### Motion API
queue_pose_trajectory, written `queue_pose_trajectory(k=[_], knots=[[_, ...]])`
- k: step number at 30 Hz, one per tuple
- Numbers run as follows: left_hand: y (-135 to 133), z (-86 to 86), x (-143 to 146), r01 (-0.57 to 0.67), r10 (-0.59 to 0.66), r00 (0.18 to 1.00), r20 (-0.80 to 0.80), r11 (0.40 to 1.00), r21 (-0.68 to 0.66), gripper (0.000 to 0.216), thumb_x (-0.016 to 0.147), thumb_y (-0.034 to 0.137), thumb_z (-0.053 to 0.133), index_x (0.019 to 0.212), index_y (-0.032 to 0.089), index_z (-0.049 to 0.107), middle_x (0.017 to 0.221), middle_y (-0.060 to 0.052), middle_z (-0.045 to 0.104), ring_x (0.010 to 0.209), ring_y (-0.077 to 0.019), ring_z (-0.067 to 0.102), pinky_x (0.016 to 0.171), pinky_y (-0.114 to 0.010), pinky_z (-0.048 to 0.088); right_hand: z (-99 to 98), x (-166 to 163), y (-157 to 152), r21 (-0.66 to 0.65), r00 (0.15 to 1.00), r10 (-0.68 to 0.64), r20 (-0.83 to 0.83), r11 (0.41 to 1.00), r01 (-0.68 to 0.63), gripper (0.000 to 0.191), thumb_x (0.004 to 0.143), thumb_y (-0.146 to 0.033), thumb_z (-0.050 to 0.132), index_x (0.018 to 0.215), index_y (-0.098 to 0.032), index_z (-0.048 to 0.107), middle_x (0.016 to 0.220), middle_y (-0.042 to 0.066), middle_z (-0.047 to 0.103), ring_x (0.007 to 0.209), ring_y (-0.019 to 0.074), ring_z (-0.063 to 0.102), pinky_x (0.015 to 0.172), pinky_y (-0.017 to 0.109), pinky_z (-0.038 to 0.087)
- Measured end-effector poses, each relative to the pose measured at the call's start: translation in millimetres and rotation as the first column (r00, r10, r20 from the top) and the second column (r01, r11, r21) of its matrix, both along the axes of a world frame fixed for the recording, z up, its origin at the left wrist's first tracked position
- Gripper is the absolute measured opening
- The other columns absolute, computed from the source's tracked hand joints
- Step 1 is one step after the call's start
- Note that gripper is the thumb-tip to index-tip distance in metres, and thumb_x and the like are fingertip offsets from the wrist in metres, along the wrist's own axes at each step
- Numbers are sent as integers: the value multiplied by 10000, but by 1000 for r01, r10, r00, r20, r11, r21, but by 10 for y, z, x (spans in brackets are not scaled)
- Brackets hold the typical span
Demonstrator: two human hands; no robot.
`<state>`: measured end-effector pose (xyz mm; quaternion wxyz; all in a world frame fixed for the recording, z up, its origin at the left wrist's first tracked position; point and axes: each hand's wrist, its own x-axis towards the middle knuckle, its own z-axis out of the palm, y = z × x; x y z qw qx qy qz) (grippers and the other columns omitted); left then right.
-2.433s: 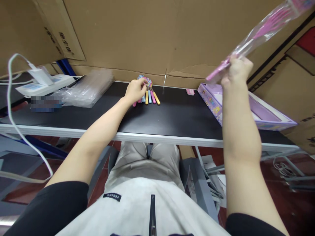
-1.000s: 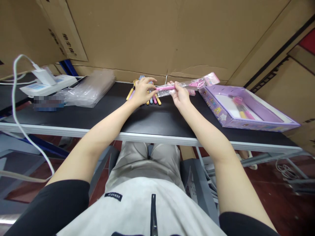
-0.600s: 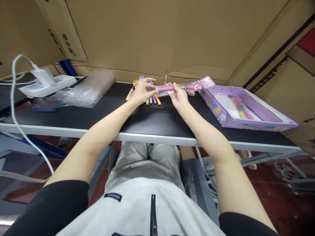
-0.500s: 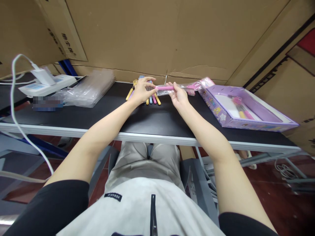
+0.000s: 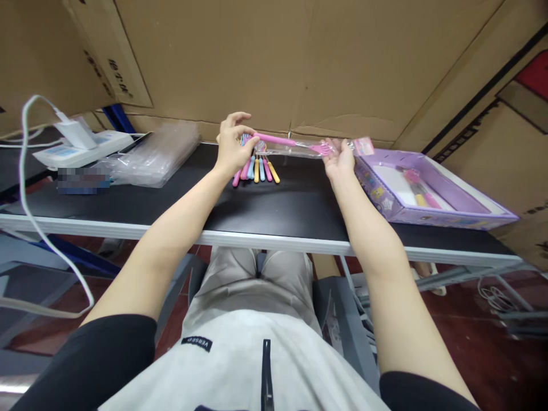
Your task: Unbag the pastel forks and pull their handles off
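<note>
A pink back scratcher [image 5: 276, 139] with a claw-like head stretches between my hands above the table. My left hand [image 5: 234, 142] pinches the end of its handle between thumb and fingers. My right hand [image 5: 340, 160] grips a clear plastic bag [image 5: 299, 149] close to the claw head. The bag has a pink printed top [image 5: 363, 146] and lies along the scratcher; how much of the scratcher is inside it I cannot tell. Below my left hand, several scratchers with pink, blue and yellow handles [image 5: 257, 170] lie side by side, their heads partly hidden.
A purple printed box [image 5: 449, 220] at the right holds a few scratchers [image 5: 419, 188]. On the left lie a stack of clear plastic bags [image 5: 165, 154] and a white power strip [image 5: 107, 142] with a charger and cable. A cardboard wall [image 5: 274, 68] closes off the back.
My right hand has slid right along the bag to the claw head. My left hand has shifted left and up with the handle, drawing the scratcher leftward.
</note>
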<state>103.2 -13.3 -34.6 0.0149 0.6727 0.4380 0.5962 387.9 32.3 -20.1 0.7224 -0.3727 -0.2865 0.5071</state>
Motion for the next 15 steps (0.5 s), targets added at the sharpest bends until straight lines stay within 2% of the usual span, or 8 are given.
queue_pose_trajectory(k=[4,7,9,12,15], knots=[[-43,99,-106,-21,15,998,62,995,93,207,832,415,800,883,246,692,1431,-89,612,1441,-342,464,1217,-459,348,-30,283,91,10,997,-76,-15,997,76,441,1118,-353,249,1202,-168,640,1331,121,675,1194,140,704,982,330,594],[-134,192,-198,-75,65,994,92,990,118,239,847,450,779,925,255,666,1487,-62,575,1493,-353,397,1245,-501,283,-68,482,144,33,985,-166,38,986,165,513,1121,-342,163,1222,-187,641,1402,120,636,1226,131,692,987,321,581],[-208,243,-242,-122,114,990,80,987,102,248,848,449,775,944,260,646,1519,-33,554,1513,-353,358,1266,-528,213,-93,547,171,46,977,-198,75,980,195,512,1118,-328,163,1214,-190,647,1390,124,642,1218,141,698,982,338,582],[-300,283,-270,-216,214,976,42,974,65,198,865,401,750,940,267,625,1516,-10,559,1477,-335,391,1272,-535,141,-104,522,183,41,976,-197,93,980,194,481,1113,-320,195,1183,-181,651,1354,131,658,1192,153,711,966,349,586],[-344,286,-265,-316,317,948,-26,948,41,98,874,296,706,909,259,621,1469,-42,592,1406,-321,465,1238,-542,178,-82,423,158,25,983,-172,66,985,170,458,1113,-330,215,1144,-172,643,1367,131,647,1173,140,715,941,312,588]])
